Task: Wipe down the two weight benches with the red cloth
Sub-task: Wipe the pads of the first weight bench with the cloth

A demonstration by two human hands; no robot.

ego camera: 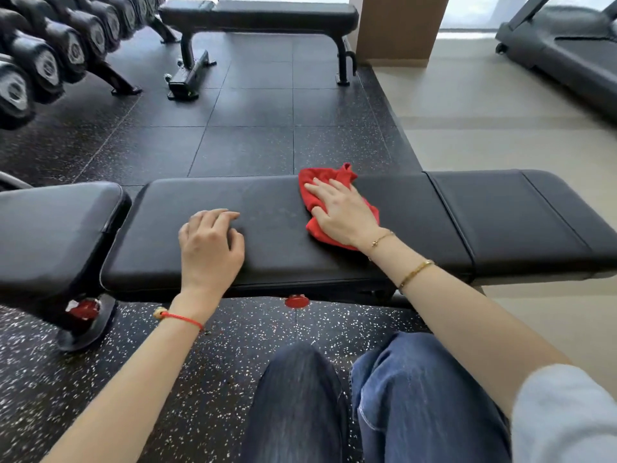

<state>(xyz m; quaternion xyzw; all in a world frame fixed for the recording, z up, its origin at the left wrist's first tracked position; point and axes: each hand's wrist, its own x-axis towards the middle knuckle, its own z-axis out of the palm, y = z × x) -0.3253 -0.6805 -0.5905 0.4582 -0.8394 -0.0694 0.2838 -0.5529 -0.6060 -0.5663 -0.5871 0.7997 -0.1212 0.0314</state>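
The person is crouching beside the near bench (273,235), knees in blue jeans (400,396) showing at the bottom of the view. Their right hand (344,212) is lying flat on the red cloth (320,182), fingers spread and palm pressing it down onto the long black pad — not clutching it, just bearing on it from above. The cloth is sitting crumpled toward the far edge of the pad, a little right of its middle, with red corners poking out past the fingertips and under the wrist. The left hand (210,242) is resting on the same pad to the left, fingers loosely curled, holding nothing (it is touching the vinyl and well apart from the cloth). A red string bracelet (180,318) is circling the left wrist; thin gold bracelets (415,271) are showing on the right forearm.

The second bench (267,15) is standing farther back on the dark rubber floor tiles (250,138), beside the dumbbell rack (50,61) — a treadmill (567,48) is off at the upper right.
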